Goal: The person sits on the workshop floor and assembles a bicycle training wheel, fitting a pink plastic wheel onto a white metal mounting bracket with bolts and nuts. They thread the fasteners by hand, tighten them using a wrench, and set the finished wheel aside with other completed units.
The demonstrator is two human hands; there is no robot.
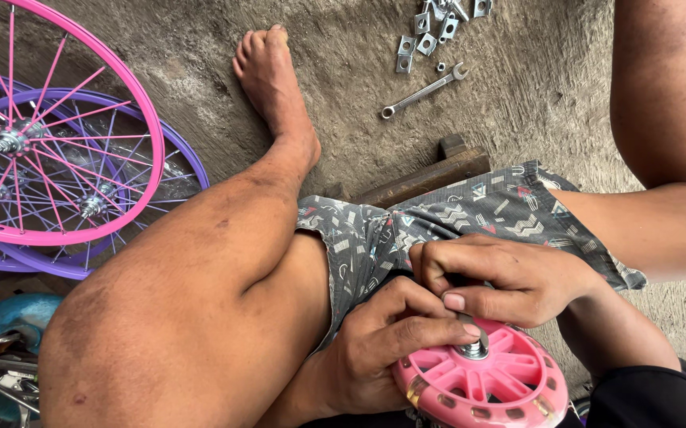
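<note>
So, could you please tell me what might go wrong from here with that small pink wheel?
The left hand and right hand crowd the metal hub hardware of the small pink wheel, so a fingertip could get pinched. The wheel sits in the lap rather than on the floor, so a loosened part might drop and roll away. The spanner lies beyond easy reach.

head-worn view, looking steeply down (close) over lap, ground beyond

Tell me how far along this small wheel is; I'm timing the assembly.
Done: the pink and purple spoked wheels lie built on the floor. In hand: the left hand steadies the small pink wheel while the right hand works the metal hub hardware. Left: spanner and brackets lie unused.
</note>
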